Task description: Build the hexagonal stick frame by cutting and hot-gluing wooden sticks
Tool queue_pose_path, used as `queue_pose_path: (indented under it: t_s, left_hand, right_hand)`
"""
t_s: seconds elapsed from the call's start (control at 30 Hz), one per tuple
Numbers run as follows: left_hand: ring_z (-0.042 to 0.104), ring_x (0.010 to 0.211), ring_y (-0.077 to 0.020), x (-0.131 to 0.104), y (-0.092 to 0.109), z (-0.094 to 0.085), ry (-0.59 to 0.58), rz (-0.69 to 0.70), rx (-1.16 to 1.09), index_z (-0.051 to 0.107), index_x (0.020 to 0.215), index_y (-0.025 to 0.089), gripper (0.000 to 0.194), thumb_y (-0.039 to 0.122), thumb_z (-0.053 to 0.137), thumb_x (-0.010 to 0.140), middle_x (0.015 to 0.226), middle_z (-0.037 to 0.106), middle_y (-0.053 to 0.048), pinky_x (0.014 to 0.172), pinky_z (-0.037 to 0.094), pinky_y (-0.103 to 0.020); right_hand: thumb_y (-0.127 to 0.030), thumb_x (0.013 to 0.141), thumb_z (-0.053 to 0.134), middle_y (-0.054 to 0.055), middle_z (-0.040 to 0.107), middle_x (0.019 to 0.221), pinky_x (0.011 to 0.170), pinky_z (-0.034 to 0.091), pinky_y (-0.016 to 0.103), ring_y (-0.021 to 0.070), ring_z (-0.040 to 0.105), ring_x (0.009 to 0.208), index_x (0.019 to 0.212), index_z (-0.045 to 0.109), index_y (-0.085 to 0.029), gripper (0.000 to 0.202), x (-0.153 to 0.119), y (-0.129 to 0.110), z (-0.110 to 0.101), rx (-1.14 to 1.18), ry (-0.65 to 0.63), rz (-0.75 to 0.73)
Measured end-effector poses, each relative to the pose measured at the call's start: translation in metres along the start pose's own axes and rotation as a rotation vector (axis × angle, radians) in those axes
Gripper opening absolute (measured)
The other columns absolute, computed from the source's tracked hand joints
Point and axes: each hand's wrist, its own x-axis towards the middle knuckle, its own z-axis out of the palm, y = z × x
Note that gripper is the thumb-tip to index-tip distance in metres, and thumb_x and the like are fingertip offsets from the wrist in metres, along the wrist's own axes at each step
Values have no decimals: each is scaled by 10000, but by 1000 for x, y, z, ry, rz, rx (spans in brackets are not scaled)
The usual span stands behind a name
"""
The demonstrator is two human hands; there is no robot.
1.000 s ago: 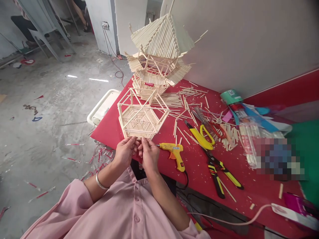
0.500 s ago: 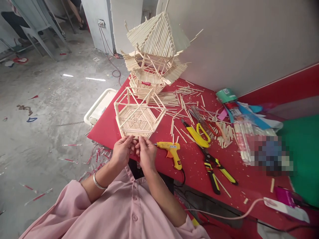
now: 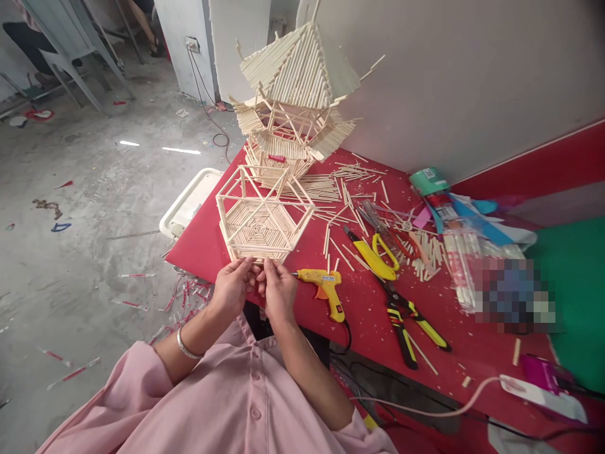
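Observation:
A hexagonal frame of pale sticks (image 3: 259,230), with a floor of sticks laid in rings, stands near the red table's front left edge. At its near side my left hand (image 3: 231,287) and my right hand (image 3: 278,291) are side by side. Thumbs and fingers of both are pinched on a short stick along the frame's near edge. Just right of my right hand lies a yellow glue gun (image 3: 324,287), its nozzle hidden behind the fingers. Behind the frame rises a stick pagoda (image 3: 302,75) with tiered roofs.
On the red table (image 3: 359,321) lie loose sticks (image 3: 316,188), a yellow cutter (image 3: 371,252), black-and-yellow shears (image 3: 411,318) and bagged sticks (image 3: 460,265). A green tape roll (image 3: 429,180) is near the wall. A white tray (image 3: 189,200) juts out left of the table.

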Motion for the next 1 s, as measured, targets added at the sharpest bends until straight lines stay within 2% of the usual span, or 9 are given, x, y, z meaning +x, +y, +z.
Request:
queue_pose_path:
  t_s: [0.13, 0.33, 1.0]
  left_hand:
    - [506, 398, -92, 1, 0, 0, 12, -2, -1, 613, 691, 137, 374, 440, 831, 665, 508, 551, 22, 416, 400, -238]
    - [493, 397, -74, -1, 1, 3, 53, -4, -27, 635, 688, 114, 416, 436, 873, 576, 518, 573, 9, 377, 316, -204]
    - [482, 404, -62, -2, 4, 5, 67, -9, -26, 640, 673, 114, 427, 436, 887, 542, 528, 587, 6, 381, 305, -192]
  right_hand:
    - [-537, 819, 665, -79, 493, 456, 392, 392, 209, 79, 421, 376, 681, 568, -207, 371, 1, 1, 0, 12, 0, 3]
    - [-552, 804, 670, -78, 492, 451, 388, 385, 198, 71, 415, 377, 649, 552, -204, 400, 1, 2, -1, -7, 21, 15]
    - [-536, 812, 668, -78, 488, 433, 380, 374, 199, 69, 409, 366, 600, 539, -201, 416, 2, 1, 0, -10, 16, 15]
